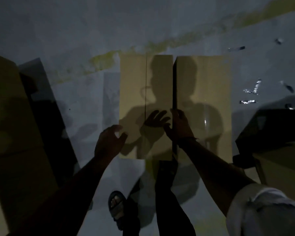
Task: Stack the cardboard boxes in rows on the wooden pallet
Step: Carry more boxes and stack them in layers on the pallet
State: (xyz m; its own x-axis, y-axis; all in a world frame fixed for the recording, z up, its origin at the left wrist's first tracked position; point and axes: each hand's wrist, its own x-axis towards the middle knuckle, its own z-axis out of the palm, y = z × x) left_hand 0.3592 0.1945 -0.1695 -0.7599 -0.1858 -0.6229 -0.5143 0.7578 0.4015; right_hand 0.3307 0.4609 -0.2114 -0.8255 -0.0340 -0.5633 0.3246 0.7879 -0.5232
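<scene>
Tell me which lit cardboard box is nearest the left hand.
The left cardboard box, with a thin seam down its top: the left hand is at its left edge. The right cardboard box lies across a gap.

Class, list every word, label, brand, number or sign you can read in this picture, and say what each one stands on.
None can be read.
Left cardboard box: plain top, only a shadow on it.
Right cardboard box: plain top, no print visible.
Shiny scraps: too small and blurred to tell whether they carry print.
</scene>
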